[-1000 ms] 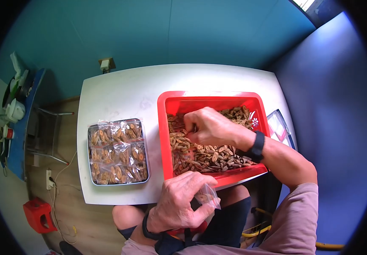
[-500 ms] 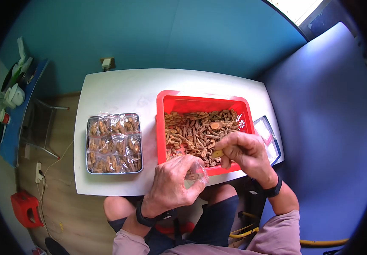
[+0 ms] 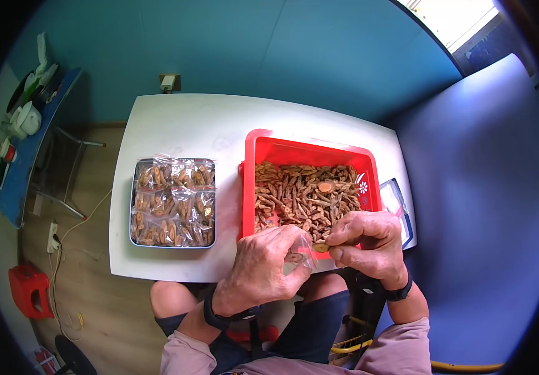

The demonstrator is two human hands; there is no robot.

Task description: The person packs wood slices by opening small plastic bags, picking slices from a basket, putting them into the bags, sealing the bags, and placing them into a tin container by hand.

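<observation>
My left hand [image 3: 262, 261] is closed on a small clear plastic bag [image 3: 305, 250], and a brown slice shows inside it. Between the thumb and fingers of my right hand [image 3: 374, 245] is a yellowish dried root slice [image 3: 321, 247], close to the bag's mouth. Just beyond both hands sits a red plastic basin [image 3: 250, 194] holding many dried brown root slices [image 3: 304, 195], one of them larger and round. To the left, a rectangular tin [image 3: 175, 247] contains several clear zip bags [image 3: 172, 203] of similar slices, laid in rows.
Everything stands on a white table [image 3: 175, 125] against a teal wall. At its right edge lies a flat clear-lidded case [image 3: 400, 209], partly behind the basin. A blue side table [image 3: 16, 187] with dishes, a red stool [image 3: 30, 290] and a power strip [image 3: 52, 237] are at the left.
My right hand has moved down and slightly right, bringing the slice beside the bag's mouth. The left hand still grips the bag. The whole view has shifted slightly.
</observation>
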